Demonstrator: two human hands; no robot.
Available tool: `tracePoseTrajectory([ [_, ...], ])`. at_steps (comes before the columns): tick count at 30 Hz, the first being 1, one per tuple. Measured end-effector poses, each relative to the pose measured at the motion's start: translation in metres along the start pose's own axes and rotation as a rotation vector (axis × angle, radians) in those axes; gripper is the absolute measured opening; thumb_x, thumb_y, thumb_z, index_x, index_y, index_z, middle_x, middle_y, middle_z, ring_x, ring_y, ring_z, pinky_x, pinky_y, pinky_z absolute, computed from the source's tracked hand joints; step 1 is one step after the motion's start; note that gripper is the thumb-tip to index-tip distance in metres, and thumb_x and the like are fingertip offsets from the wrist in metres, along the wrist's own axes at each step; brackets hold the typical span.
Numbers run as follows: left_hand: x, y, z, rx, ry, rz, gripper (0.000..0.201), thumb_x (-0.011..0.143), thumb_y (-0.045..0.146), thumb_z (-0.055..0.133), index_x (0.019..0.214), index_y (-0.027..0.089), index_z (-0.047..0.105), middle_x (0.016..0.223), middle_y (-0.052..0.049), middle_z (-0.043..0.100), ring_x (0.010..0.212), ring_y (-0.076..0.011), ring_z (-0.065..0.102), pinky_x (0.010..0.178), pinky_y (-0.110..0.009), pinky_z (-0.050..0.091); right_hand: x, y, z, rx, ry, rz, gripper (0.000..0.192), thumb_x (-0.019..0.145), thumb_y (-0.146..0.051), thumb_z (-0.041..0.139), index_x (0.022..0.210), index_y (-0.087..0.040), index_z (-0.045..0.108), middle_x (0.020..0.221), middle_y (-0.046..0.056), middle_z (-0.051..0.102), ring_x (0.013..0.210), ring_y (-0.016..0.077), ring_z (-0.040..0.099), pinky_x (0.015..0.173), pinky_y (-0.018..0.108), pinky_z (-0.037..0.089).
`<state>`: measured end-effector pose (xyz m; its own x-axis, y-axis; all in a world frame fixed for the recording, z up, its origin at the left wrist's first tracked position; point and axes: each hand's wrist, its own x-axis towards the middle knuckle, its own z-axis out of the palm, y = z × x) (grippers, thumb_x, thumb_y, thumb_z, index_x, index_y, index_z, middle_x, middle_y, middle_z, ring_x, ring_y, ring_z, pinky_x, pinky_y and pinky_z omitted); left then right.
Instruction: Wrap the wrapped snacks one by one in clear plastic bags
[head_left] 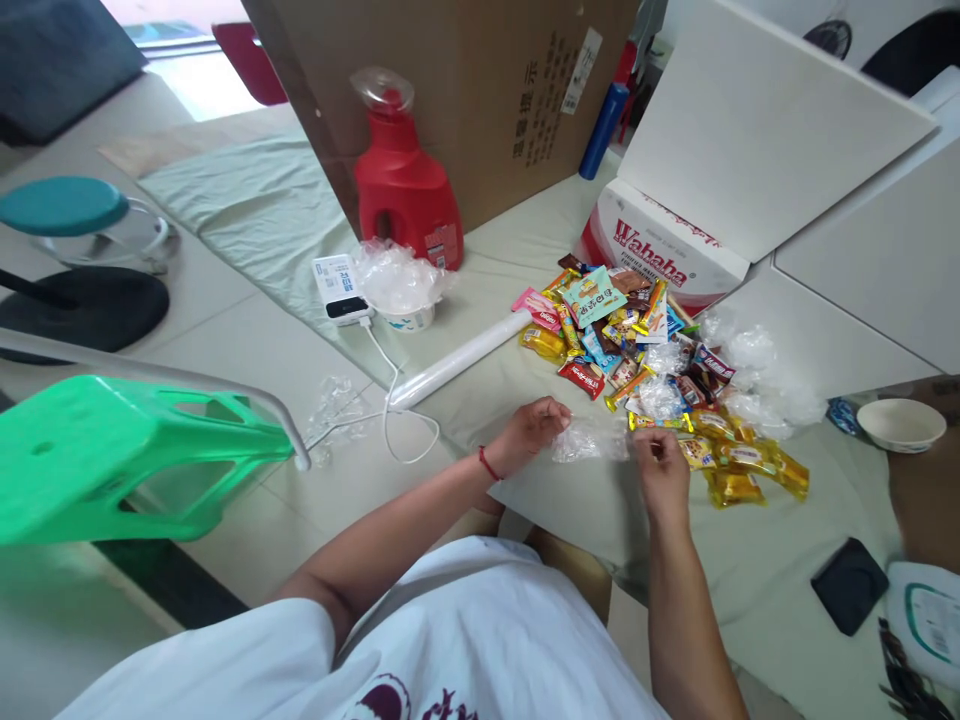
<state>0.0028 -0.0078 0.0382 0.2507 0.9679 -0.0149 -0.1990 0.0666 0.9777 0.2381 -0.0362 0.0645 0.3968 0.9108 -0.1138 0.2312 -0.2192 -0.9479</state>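
Observation:
Stretched between my two hands is a clear plastic bag (591,440). My left hand (531,432), with a red band at its wrist, pinches the bag's left end. On the other end, the fingers of my right hand (661,470) are closed. Just beyond the bag lies a pile of wrapped snacks (600,335) in many colours. Several yellow-wrapped snacks (750,460) lie to the right of my right hand. Crumpled clear bags (757,370) sit along the pile's right side.
Behind the pile stands a white Wahaha box (652,250) with its flap up. A red detergent bottle (409,180), a bowl of plastic bags (409,318), a white roll (461,360) and a cable (386,400) are left. A green stool (135,450) stands on the floor.

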Motion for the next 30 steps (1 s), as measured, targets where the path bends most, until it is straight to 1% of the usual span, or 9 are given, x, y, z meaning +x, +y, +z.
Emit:
tracePoseTrajectory([
  [2, -0.005, 0.002, 0.006, 0.192, 0.059, 0.152, 0.028, 0.092, 0.042, 0.063, 0.076, 0.020, 0.057, 0.107, -0.013, 0.066, 0.103, -0.0244, 0.062, 0.093, -0.041, 0.050, -0.008, -0.003, 0.007, -0.028, 0.007, 0.044, 0.046, 0.079, -0.068, 0.069, 0.079, -0.023, 0.062, 0.066, -0.001, 0.058, 0.056, 0.0135, 0.045, 0.049, 0.026, 0.035],
  [4, -0.011, 0.003, 0.014, 0.319, -0.003, 0.245, 0.026, 0.095, 0.039, 0.062, 0.077, 0.020, 0.059, 0.115, -0.013, 0.064, 0.115, -0.0261, 0.059, 0.103, -0.042, 0.047, -0.017, -0.007, 0.018, 0.059, -0.199, 0.168, 0.049, 0.081, -0.071, 0.066, 0.078, -0.022, 0.063, 0.066, -0.001, 0.059, 0.052, 0.0131, 0.043, 0.045, 0.026, 0.030],
  [6, -0.018, 0.000, 0.021, 0.379, -0.129, 0.311, 0.025, 0.096, 0.040, 0.062, 0.080, 0.021, 0.061, 0.122, -0.013, 0.062, 0.117, -0.0255, 0.059, 0.105, -0.041, 0.047, -0.025, -0.010, 0.032, 0.171, -0.384, 0.222, 0.047, 0.076, -0.068, 0.073, 0.078, -0.022, 0.063, 0.068, -0.001, 0.060, 0.055, 0.0129, 0.046, 0.047, 0.025, 0.033],
  [8, -0.022, -0.003, 0.026, 0.361, -0.146, 0.332, 0.024, 0.093, 0.044, 0.067, 0.087, 0.021, 0.062, 0.126, -0.013, 0.060, 0.118, -0.0256, 0.059, 0.100, -0.040, 0.051, -0.030, -0.011, 0.044, 0.250, -0.397, 0.184, 0.043, 0.070, -0.061, 0.080, 0.078, -0.022, 0.062, 0.067, -0.003, 0.058, 0.057, 0.0120, 0.047, 0.051, 0.024, 0.038],
  [12, -0.021, -0.011, 0.026, 0.286, 0.061, 0.151, 0.036, 0.081, 0.046, 0.077, 0.104, 0.020, 0.065, 0.117, -0.013, 0.062, 0.107, -0.0245, 0.061, 0.078, -0.033, 0.054, -0.030, -0.006, 0.054, 0.227, -0.367, 0.112, 0.036, 0.068, -0.052, 0.082, 0.079, -0.022, 0.066, 0.066, -0.004, 0.058, 0.057, 0.0110, 0.044, 0.053, 0.024, 0.040],
  [15, -0.012, -0.014, 0.016, 0.256, 0.050, -0.026, 0.030, 0.083, 0.047, 0.072, 0.078, 0.018, 0.065, 0.077, -0.003, 0.061, 0.073, -0.0161, 0.056, 0.067, -0.028, 0.044, -0.028, -0.002, 0.047, 0.180, -0.397, 0.105, 0.036, 0.070, -0.053, 0.082, 0.077, -0.021, 0.067, 0.063, -0.004, 0.056, 0.055, 0.0107, 0.043, 0.052, 0.024, 0.037],
  [18, -0.005, -0.017, 0.003, 0.022, 0.181, -0.158, 0.040, 0.083, 0.054, 0.069, 0.066, 0.018, 0.057, 0.060, 0.003, 0.050, 0.059, -0.0108, 0.045, 0.059, -0.026, 0.036, -0.024, 0.001, 0.033, 0.233, -0.353, 0.131, 0.039, 0.070, -0.055, 0.083, 0.073, -0.021, 0.063, 0.064, -0.004, 0.055, 0.054, 0.0097, 0.043, 0.052, 0.024, 0.035],
  [26, -0.010, -0.013, -0.015, -0.304, 0.335, -0.332, 0.050, 0.065, 0.059, 0.084, 0.076, 0.018, 0.056, 0.083, 0.000, 0.064, 0.072, -0.0104, 0.058, 0.070, -0.025, 0.050, -0.027, 0.027, -0.011, 0.188, -0.272, 0.109, 0.038, 0.074, -0.056, 0.081, 0.079, -0.021, 0.066, 0.072, -0.002, 0.058, 0.061, 0.0118, 0.047, 0.055, 0.025, 0.039],
  [30, -0.015, -0.014, -0.010, -0.315, 0.295, -0.330, 0.052, 0.062, 0.059, 0.086, 0.078, 0.017, 0.059, 0.088, -0.002, 0.067, 0.080, -0.0125, 0.062, 0.075, -0.027, 0.053, -0.025, 0.032, -0.012, -0.073, -0.066, -0.031, 0.033, 0.084, -0.054, 0.069, 0.086, -0.021, 0.068, 0.070, -0.002, 0.058, 0.061, 0.0133, 0.046, 0.059, 0.026, 0.039],
])
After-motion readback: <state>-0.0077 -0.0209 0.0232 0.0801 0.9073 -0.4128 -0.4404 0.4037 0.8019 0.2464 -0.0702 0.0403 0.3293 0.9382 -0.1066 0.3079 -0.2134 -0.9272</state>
